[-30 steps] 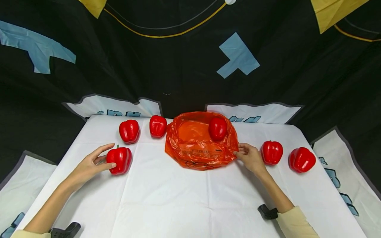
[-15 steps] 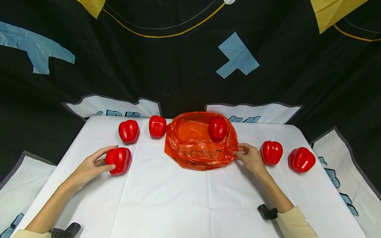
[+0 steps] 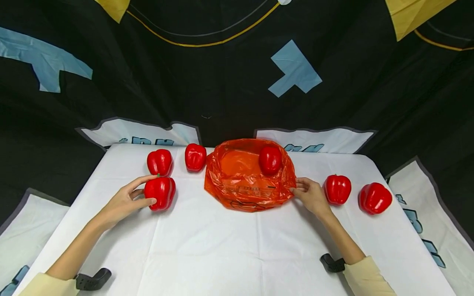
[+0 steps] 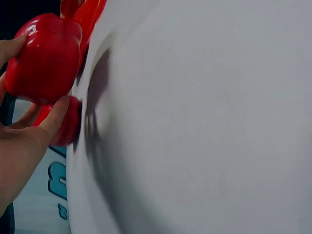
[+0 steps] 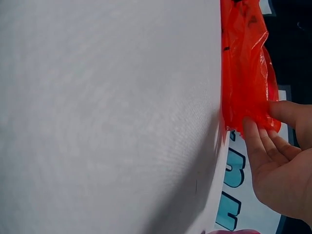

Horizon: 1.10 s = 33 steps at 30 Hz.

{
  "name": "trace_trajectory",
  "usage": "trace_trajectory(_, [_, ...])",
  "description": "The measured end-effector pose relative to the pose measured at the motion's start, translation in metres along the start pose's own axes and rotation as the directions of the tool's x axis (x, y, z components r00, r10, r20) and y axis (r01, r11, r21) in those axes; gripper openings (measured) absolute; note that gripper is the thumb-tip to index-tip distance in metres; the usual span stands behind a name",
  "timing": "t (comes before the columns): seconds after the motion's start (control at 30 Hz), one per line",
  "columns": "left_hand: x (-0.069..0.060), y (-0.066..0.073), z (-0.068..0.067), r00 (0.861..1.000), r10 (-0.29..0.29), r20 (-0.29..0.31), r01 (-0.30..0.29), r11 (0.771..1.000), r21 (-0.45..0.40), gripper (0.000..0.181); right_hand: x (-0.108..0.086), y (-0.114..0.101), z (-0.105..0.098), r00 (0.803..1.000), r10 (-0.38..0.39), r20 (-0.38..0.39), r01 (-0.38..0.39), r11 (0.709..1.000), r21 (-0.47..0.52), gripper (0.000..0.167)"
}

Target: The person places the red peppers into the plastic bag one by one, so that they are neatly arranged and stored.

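Note:
My left hand (image 3: 124, 202) grips a red bell pepper (image 3: 160, 193) between thumb and fingers; in the left wrist view this pepper (image 4: 45, 58) appears raised off the white cloth. At the centre, an orange plastic bag (image 3: 240, 193) lies with its mouth open, and one red pepper (image 3: 270, 160) is inside toward its right. The fingers of my right hand (image 3: 312, 197) pinch the bag's right edge. The right wrist view shows thumb and fingertips of that hand (image 5: 282, 165) on the bag (image 5: 243, 68).
Behind the held pepper is another red pepper (image 3: 160, 162), and a further pepper (image 3: 195, 157) stands just left of the bag. Two peppers (image 3: 337, 189) (image 3: 375, 198) lie right of my right hand. The white-covered table (image 3: 207, 255) ends at a black patterned cloth (image 3: 222, 94).
My left hand and the pepper in its grip have moved right and slightly away from me. My right hand and the bag have stayed in place.

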<state>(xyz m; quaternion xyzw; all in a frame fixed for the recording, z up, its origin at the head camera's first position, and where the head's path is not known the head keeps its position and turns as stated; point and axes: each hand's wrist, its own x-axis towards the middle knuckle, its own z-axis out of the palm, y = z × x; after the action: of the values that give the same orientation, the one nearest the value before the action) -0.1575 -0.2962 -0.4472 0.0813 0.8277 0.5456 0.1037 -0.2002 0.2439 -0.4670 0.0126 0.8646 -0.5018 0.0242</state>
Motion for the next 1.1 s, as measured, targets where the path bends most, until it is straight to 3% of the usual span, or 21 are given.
trace_trajectory(0.4, [0.043,0.035,0.033,0.997,0.072,0.042,-0.071,0.997,-0.035,0.072,-0.001,-0.001,-0.002,1.000,-0.006,-0.005,0.006,1.000,-0.028,0.041])
trace_trajectory(0.73, [0.085,0.051,0.068,0.993,0.114,0.033,-0.113,0.993,-0.025,0.072,0.000,-0.002,-0.003,1.000,0.000,0.005,0.000,0.999,-0.040,0.040])
trace_trajectory(1.1, [0.128,0.069,0.108,0.987,0.146,0.061,-0.141,0.987,-0.080,0.069,0.002,-0.003,-0.003,1.000,0.004,0.000,-0.004,0.999,-0.044,0.040])
